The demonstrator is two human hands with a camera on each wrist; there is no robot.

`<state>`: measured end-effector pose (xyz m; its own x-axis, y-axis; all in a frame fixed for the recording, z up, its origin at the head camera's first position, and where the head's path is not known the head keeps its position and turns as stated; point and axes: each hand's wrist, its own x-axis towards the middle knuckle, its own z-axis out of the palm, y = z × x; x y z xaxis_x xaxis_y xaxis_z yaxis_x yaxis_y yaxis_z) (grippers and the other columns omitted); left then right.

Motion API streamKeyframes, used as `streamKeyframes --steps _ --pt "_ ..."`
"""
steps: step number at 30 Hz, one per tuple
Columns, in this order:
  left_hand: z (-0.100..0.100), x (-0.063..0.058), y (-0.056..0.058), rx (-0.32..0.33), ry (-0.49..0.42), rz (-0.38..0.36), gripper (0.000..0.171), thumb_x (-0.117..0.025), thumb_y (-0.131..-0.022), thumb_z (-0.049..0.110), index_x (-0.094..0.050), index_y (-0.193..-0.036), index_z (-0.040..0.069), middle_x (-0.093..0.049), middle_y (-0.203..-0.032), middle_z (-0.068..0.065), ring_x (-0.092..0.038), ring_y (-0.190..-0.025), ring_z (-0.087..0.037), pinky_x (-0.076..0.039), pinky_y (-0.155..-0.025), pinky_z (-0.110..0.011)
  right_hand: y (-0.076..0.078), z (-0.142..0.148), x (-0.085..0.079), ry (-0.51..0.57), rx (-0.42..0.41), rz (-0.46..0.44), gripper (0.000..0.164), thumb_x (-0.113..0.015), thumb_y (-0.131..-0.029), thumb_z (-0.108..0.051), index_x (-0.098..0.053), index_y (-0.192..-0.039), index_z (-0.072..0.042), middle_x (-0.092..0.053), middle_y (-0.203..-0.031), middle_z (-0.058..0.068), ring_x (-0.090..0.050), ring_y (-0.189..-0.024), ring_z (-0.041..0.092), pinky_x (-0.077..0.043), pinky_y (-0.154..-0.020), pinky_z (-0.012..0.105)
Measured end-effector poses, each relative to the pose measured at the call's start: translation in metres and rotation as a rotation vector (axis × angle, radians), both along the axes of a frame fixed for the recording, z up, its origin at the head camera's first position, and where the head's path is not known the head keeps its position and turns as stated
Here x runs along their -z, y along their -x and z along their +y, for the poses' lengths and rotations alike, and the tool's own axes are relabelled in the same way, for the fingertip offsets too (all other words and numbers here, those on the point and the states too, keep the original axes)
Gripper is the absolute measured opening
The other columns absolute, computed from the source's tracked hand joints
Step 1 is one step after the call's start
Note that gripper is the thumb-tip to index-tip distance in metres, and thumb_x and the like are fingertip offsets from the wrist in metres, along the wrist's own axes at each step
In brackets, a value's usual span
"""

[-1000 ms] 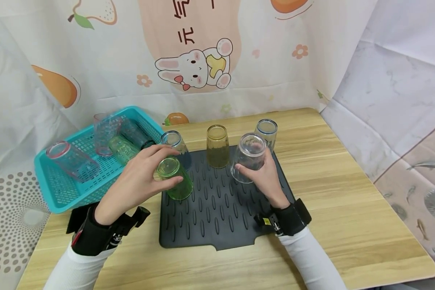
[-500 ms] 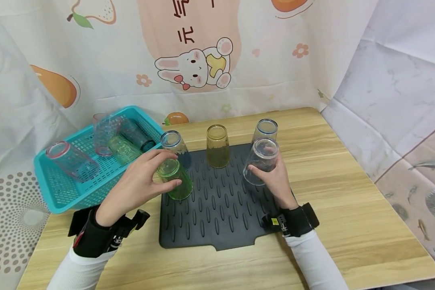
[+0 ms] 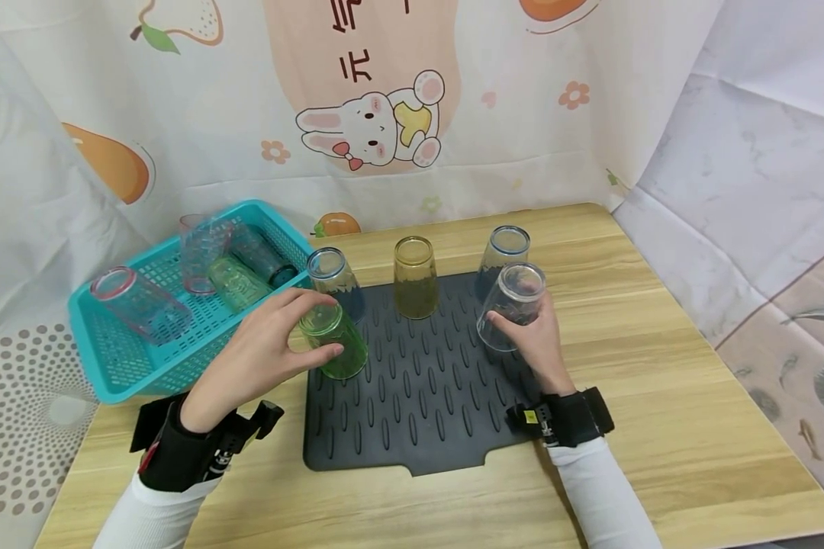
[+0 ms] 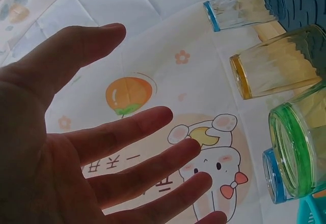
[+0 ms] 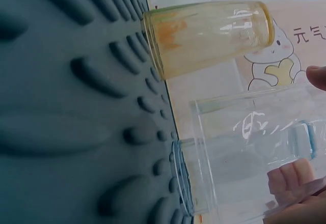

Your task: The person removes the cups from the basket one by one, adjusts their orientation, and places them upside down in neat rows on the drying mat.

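My right hand (image 3: 541, 347) grips a clear drinking glass (image 3: 506, 320), upside down, its rim close over the right side of the dark ribbed drying mat (image 3: 412, 415). In the right wrist view the clear glass (image 5: 239, 147) overlaps a blue-tinted glass (image 5: 186, 183) behind it. My left hand (image 3: 254, 358) is beside an upturned green glass (image 3: 346, 352) at the mat's left edge. Its thumb and fingers are spread apart in the left wrist view, and the green glass (image 4: 293, 150) lies beyond them. A yellow glass (image 3: 415, 286) and a blue-rimmed glass (image 3: 329, 271) stand inverted along the mat's back.
A turquoise basket (image 3: 85, 354) on the left contains several glasses, among them a pink one (image 3: 144, 309) and a green one (image 3: 236, 282). The wooden table (image 3: 659, 366) extends right of the mat. A printed cloth (image 3: 508, 84) hangs behind.
My right hand has carried the clear glass to the right, from the mat's middle to in front of the blue-tinted glass. My left thumb has shifted slightly; the green glass stays in place.
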<state>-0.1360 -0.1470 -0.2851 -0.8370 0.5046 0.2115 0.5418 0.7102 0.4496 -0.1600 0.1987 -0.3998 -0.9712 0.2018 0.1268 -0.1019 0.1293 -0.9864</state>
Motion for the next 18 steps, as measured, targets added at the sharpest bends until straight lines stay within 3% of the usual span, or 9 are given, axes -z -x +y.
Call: streamKeyframes --steps 18 --pt "-0.003 0.001 -0.002 -0.005 -0.010 0.003 0.047 -0.078 -0.083 0.027 -0.062 -0.122 0.006 -0.059 -0.119 -0.011 -0.055 -0.111 -0.030 -0.047 -0.088 -0.047 0.007 0.013 0.013 0.017 0.018 -0.004 0.081 -0.072 -0.078 0.009 -0.026 -0.144 0.006 -0.038 -0.139 0.023 -0.037 -0.130 0.033 -0.030 -0.109 0.048"
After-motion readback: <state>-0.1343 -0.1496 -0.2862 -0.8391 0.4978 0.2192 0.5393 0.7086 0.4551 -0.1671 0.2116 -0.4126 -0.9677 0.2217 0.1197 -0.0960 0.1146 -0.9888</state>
